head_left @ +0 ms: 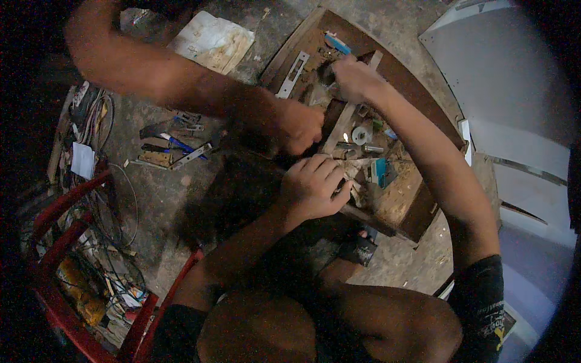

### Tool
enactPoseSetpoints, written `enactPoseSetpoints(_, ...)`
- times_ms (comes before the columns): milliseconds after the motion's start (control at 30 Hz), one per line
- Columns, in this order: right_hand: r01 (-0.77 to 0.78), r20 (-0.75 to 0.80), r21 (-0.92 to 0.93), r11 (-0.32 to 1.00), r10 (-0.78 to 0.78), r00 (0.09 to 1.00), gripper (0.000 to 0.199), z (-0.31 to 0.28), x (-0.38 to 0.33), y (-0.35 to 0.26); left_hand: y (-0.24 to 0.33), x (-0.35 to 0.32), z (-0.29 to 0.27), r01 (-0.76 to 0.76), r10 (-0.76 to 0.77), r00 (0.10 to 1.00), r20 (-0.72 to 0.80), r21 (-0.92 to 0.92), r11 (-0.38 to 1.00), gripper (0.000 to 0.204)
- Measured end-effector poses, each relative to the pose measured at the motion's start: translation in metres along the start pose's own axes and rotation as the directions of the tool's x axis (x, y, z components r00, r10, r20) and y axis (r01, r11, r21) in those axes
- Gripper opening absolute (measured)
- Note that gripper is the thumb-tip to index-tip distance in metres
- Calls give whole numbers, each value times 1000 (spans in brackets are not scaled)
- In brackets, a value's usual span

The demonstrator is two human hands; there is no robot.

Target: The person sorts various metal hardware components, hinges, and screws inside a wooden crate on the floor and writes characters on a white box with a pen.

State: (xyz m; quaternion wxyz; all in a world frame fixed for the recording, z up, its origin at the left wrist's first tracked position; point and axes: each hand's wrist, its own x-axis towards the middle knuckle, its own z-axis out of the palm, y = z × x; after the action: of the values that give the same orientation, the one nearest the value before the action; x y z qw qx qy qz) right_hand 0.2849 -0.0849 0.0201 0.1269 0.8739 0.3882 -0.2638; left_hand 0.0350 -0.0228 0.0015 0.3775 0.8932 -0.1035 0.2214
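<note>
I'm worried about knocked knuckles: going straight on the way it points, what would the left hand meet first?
Probably the metal rod in the wooden box, though depth is unclear for the left hand.

Tools [183,145] on the floor [154,196] left of the box [404,75], cables [100,109] farther left, panel [508,78] to the right.

- On your right arm, the black sleeve [478,287]: small white lettering [494,311] runs up along its edge, slanted in your view; a larger yellow mark [500,336] stands beside it.
- Near your foot, the dark strap [365,250]: pale marks, perhaps lettering, too blurred for you to read.
- In the wooden box [417,86], the teal packet [380,171] and the blue-and-white piece [337,43]: any print on them is too small for you to tell.
</note>
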Motion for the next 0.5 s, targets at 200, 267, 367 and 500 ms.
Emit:
enactPoseSetpoints(200, 290, -289, 174, 941, -233, 928, 27, 5, -8, 28, -1, -3, 3, -14, 14, 1000, 2, -34, 999, 17)
enactPoseSetpoints(267, 225, -317, 269, 937, -134, 939, 26, -8, -8, 40, 0, -3, 0, -13, 13, 1000, 18, -6, 1000, 16)
enactPoseSetpoints(367, 193, -444, 384, 903, -3, 896, 24, -14, -21, 51, -3, -5, 3, -35, 35, 999, -19, -12, 999, 16)
enactPoseSetpoints(500, 162, -481, 487, 858, 109, 870, 22, -12, -26, 73, 1, 0, 1, -60, 60, 998, -5, 10, 998, 17)
